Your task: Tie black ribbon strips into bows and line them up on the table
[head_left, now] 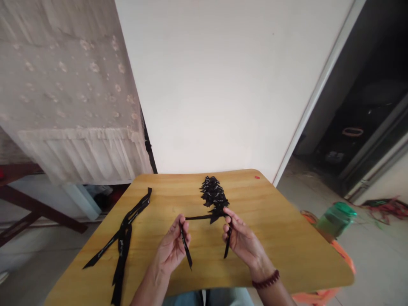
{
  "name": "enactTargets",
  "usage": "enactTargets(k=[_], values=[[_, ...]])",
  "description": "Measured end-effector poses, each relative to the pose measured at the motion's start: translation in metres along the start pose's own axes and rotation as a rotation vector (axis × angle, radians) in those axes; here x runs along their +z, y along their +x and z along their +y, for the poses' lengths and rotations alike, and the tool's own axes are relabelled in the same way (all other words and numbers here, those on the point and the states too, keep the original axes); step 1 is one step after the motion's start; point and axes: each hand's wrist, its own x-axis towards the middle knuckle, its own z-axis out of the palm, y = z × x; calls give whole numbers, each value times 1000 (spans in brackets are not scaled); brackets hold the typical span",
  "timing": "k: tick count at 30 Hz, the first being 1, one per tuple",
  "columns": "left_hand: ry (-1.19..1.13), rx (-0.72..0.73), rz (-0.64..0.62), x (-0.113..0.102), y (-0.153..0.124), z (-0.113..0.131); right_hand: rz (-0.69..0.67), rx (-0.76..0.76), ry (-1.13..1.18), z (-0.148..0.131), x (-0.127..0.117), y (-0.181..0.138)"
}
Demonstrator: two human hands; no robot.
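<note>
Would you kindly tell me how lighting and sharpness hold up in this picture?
Head view, lighting: the white wall is bright, the doorway at right very dark; head view, sharpness: the floral curtain looks soft, the held black ribbon distinct, its fine markings unreadable.

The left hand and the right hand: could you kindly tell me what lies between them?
In the head view, a black ribbon stretches between the left hand and right hand, its two ends hanging down.
</note>
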Motion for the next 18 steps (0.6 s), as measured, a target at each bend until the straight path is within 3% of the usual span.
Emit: enactTargets(k=[7,18], values=[[45,-5,-29,0,14,1,-34,-34,33,-6,2,5],[207,-6,239,24,27,-6,-39,-65,18,-13,-5,1]])
